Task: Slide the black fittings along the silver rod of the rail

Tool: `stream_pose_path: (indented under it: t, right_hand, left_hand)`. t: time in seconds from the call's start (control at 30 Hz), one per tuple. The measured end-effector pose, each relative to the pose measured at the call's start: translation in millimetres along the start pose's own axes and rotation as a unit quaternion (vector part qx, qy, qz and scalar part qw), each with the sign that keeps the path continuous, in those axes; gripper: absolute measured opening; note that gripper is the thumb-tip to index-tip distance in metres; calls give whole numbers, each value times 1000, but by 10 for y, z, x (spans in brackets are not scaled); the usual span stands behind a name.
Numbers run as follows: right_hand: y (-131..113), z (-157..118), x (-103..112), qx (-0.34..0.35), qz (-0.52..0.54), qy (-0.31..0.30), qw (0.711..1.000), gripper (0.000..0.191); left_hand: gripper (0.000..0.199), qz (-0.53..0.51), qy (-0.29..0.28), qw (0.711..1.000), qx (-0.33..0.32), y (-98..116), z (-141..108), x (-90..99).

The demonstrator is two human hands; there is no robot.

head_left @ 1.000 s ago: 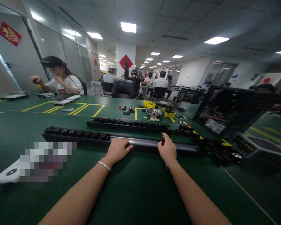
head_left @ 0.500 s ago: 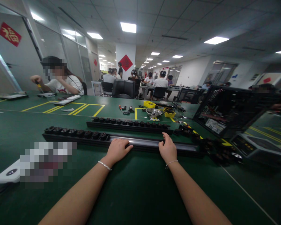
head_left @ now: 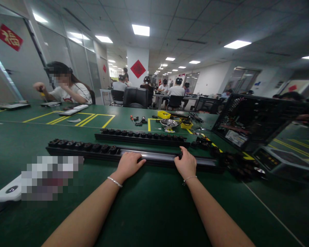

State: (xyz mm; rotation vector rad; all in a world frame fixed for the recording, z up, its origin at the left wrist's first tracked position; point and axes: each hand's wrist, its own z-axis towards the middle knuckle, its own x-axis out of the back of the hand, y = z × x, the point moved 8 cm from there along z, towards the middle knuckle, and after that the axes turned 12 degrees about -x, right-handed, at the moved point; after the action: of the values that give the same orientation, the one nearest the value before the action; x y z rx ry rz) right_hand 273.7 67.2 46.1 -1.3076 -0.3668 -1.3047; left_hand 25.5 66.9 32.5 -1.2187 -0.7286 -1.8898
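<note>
At the centre of the frame, the left hand [head_left: 129, 164] is covering part of the front black rail [head_left: 158, 157]; the right hand [head_left: 186, 164] is mostly hiding a small black piece [head_left: 180, 155]. The bottom edge is cutting off both forearms [head_left: 86, 204]. At lower left, a white device [head_left: 6, 192] is showing mostly as mosaic. At right, a dark heap [head_left: 243, 165] is blurring together, and a computer case [head_left: 259, 116] is partly hiding a person [head_left: 291, 96].

Dim overall under white ceiling lights [head_left: 140, 30] — glare streaks the front rail [head_left: 157, 156], the right edge blurred and stretched.
</note>
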Motion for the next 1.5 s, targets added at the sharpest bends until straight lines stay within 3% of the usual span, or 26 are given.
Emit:
stream_pose_path:
  t: [0.3,1.5]
  right_hand:
    - [70,23,8,-32,-7,-12,999,53]
    - [192,122,68,-28,-27,3,999,52]
  left_hand:
    - [37,-7,-1,1000,1,-6,2,6]
    - [38,-6,-9,1000,8,-6,3,6]
